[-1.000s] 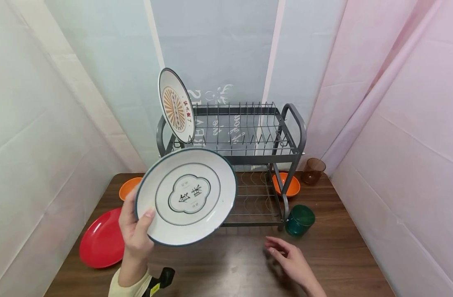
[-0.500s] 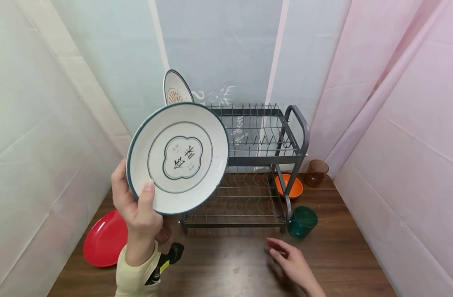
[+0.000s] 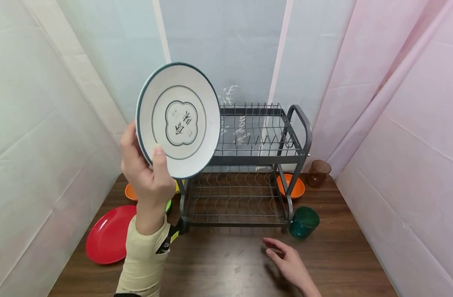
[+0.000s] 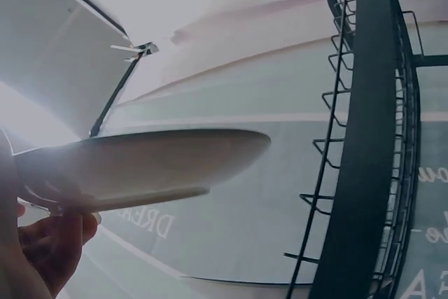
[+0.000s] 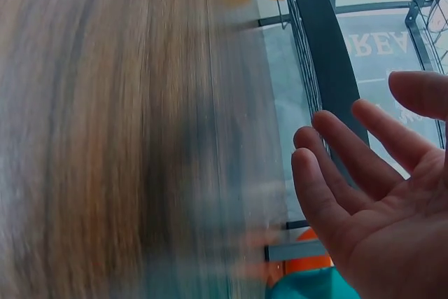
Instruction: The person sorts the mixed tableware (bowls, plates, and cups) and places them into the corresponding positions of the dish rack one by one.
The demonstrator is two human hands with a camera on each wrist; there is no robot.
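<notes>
My left hand (image 3: 150, 177) pinches the lower left edge of a white plate (image 3: 182, 154) with a dark teal rim, thumb on its printed face and fingers behind. Tilted and facing the head camera, the plate is held up before the upper left of a dark two-tier dish rack (image 3: 254, 159). From the left wrist the same plate (image 4: 161, 166) appears edge-on, apart from the rack's rail (image 4: 350, 159). My right hand (image 3: 289, 264) hangs over the table, fingers relaxed and holding nothing, near the green cup (image 3: 304, 222). The rack's upper left end is hidden behind the plate.
A red plate (image 3: 109, 237) lies at the left, with an orange dish (image 3: 130, 192) behind it. At the right are an orange bowl (image 3: 296, 187) and a brown cup (image 3: 318, 173). Curtains enclose the wooden table (image 3: 219, 264) at the back and sides.
My left hand has raised the white plate and turned it more upright, towards the rack's upper left. It now covers the other, orange-patterned plate standing there. My right hand has barely moved.
</notes>
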